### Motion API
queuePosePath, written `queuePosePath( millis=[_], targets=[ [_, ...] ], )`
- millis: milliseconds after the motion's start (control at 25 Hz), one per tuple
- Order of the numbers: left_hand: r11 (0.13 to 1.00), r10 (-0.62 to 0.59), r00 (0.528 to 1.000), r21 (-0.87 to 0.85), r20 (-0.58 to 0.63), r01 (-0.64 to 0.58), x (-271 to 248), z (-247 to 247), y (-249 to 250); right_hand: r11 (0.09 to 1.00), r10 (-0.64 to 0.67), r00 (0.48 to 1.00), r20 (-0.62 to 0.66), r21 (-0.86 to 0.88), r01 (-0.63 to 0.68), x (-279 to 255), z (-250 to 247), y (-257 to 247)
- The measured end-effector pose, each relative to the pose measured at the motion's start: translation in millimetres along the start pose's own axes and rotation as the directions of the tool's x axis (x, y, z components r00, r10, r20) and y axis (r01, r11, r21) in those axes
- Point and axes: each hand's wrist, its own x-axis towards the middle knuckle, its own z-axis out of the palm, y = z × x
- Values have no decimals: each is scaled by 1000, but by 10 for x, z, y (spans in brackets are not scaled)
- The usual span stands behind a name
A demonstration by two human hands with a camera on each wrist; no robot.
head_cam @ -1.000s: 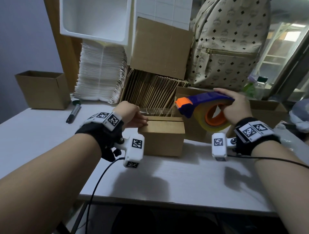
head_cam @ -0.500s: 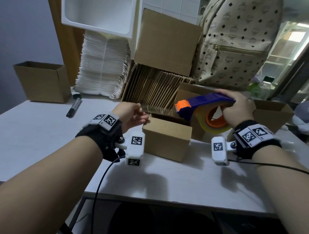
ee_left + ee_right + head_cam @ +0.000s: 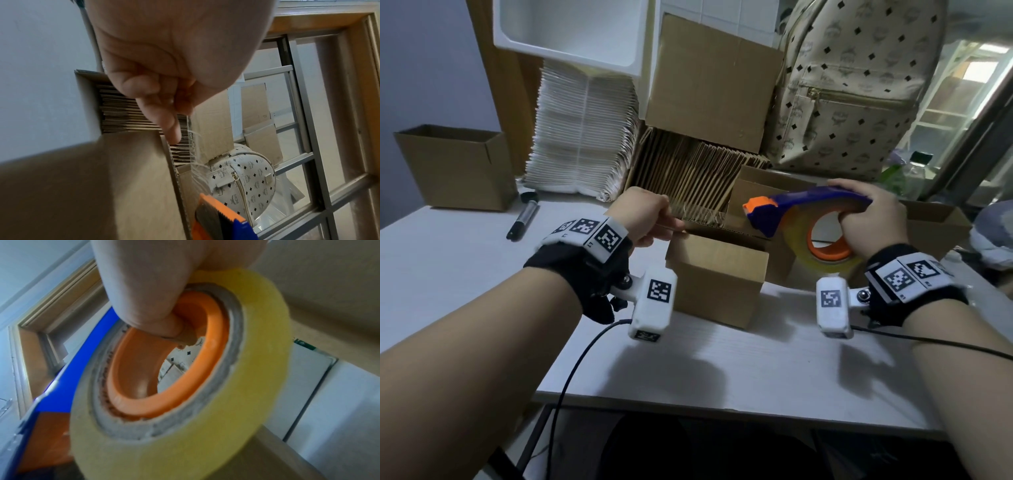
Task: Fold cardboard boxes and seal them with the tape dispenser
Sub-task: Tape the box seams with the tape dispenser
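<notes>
Head view: the small cardboard box (image 3: 717, 279) sits mid-frame on the white table (image 3: 739, 370), one corner turned toward the camera. The left hand (image 3: 643, 219), just above the box's upper-left edge, pinches the free end of the clear tape (image 3: 703, 214), likely to anchor it before it is laid over the flaps. The right hand (image 3: 873, 219), right of centre, wraps the tape dispenser (image 3: 811, 219), thumb hooked inside the orange core, holding its orange nose above the box's far edge. Behind stand upright flat cartons (image 3: 695, 171), a larger box (image 3: 709, 82) and a patterned backpack (image 3: 859, 89); an open box (image 3: 453, 166) and a marker (image 3: 522, 219) lie at left, well apart. Another open carton (image 3: 756, 192) crowds close behind the work.

Left wrist view: thumb and curled fingers (image 3: 162, 120) squeeze the tape's end at centre; the strip runs down toward the dispenser's serrated blade at bottom.

Right wrist view: the yellowish roll (image 3: 205, 426) fills the frame, fingers closed through its core.
</notes>
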Motion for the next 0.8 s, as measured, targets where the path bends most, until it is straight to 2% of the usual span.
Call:
queuePosePath(
  millis=[120,200,280,360,440,720,800],
  targets=[
    [998,-4,1000,57,-31,6,47,4,0,999,-34,999,-9,-15,34,-6,-58,-35],
    [1000,-9,999,14,-42,9,60,9,-17,999,-41,999,-8,-25,41,-1,-107,-81],
    [990,-42,999,-138,-15,39,61,13,-30,999,-27,1000,-14,-42,26,2,-158,-136],
    [951,-63,996,-300,65,79,54,25,-39,998,-9,1000,-29,-60,7,5,-193,-179],
    [932,-38,992,-355,118,78,65,52,-54,997,16,999,-45,-69,-19,5,-206,-191],
    [944,66,979,-331,193,2,175,148,-181,987,135,991,5,-90,-134,-50,-118,-35],
    [968,74,980,-249,186,-25,208,157,-201,985,147,989,8,-93,-146,-59,-110,-12]
  ],
)
